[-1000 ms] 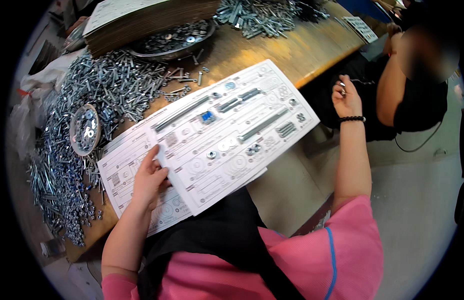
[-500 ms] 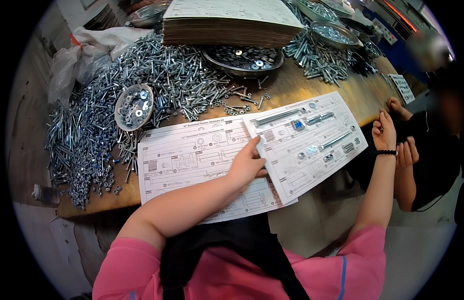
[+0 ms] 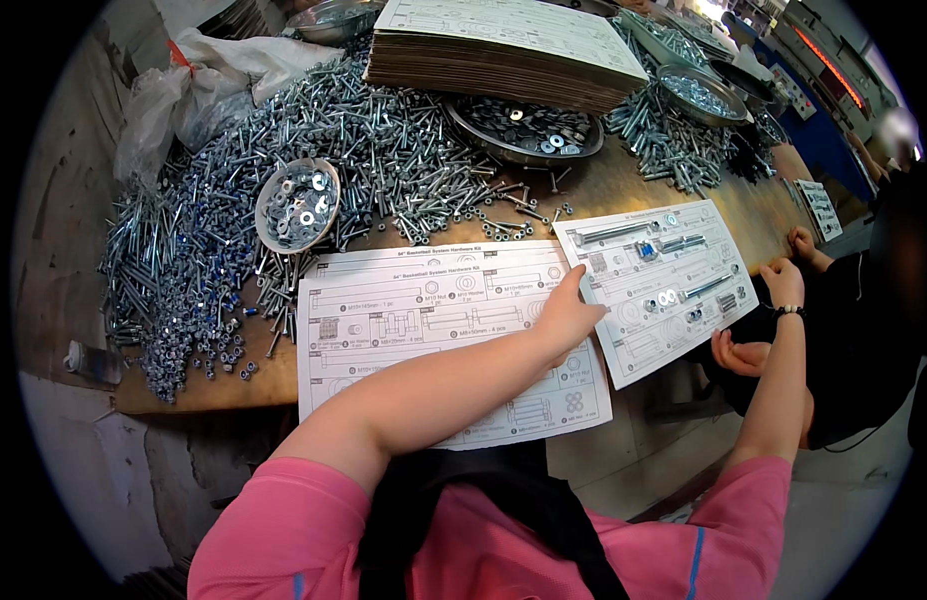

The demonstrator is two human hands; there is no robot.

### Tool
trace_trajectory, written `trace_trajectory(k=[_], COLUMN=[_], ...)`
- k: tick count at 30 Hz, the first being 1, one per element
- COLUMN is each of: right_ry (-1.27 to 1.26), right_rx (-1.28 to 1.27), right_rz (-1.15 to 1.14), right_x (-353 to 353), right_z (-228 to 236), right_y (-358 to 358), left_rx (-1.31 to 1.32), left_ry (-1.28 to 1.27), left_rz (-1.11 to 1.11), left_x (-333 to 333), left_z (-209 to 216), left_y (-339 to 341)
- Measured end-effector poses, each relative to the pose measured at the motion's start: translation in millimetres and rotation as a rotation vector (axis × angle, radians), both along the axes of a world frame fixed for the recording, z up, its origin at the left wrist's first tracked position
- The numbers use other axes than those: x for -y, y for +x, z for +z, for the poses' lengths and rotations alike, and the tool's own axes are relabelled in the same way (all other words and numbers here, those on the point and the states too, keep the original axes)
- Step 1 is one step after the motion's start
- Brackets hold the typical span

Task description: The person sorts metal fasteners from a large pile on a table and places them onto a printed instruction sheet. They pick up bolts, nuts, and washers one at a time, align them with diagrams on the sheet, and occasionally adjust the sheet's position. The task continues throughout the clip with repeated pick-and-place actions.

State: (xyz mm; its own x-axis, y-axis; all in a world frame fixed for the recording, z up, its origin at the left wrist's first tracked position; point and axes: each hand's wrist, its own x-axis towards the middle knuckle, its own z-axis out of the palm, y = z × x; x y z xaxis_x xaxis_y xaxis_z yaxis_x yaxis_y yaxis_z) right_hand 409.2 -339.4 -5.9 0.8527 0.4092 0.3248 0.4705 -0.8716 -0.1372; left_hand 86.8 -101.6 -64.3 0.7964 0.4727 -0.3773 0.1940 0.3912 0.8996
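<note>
My left hand (image 3: 568,318) grips the left edge of a printed cardboard parts card (image 3: 633,350), tilted up to the right. Bolts (image 3: 613,234), washers (image 3: 666,297), nuts and a small blue piece (image 3: 646,251) sit on that card. Under my left forearm lie more printed cards (image 3: 383,350), overlapping at the table's front edge. My right hand (image 3: 781,284), with a beaded bracelet at the wrist, is beside the held card's right edge, its fingers bent; whatever they hold is hidden. A co-worker's hand (image 3: 740,355) is at the card's lower right.
A large heap of bolts (image 3: 383,150) and nuts covers the table's left side. A white bowl of washers (image 3: 298,240) sits in it. A thick card stack (image 3: 503,75) rests by a metal bowl (image 3: 523,152). More bolts (image 3: 668,150) lie right; a co-worker stands there.
My left hand and the held card have shifted right. My right hand has come down toward the card's right edge. The co-worker's hand has moved left to the card's lower right.
</note>
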Motion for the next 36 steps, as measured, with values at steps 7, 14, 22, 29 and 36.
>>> trace_trajectory(k=[7,14,22,29,36], right_ry=[-0.033,0.005,-0.037,-0.073,0.234], right_rx=[-0.103,-0.062,0.110,0.152,0.077], right_rz=[-0.013,0.068,0.063,-0.002,0.602], right_x=[3,19,8,-12,-163], right_z=[-12,-23,-23,10,12], right_y=[-7,-1,-9,-41,-97], left_rx=[0.002,-0.075,-0.139,-0.120,-0.286], left_ry=[0.059,1.029,1.554,1.490,1.638], left_rz=[-0.203,-0.090,-0.176,-0.208,-0.343], left_x=[-37,-129,-155,-152,-163], left_z=[5,-7,-10,-11,-14], left_y=[-38,-51,-4,5,-13])
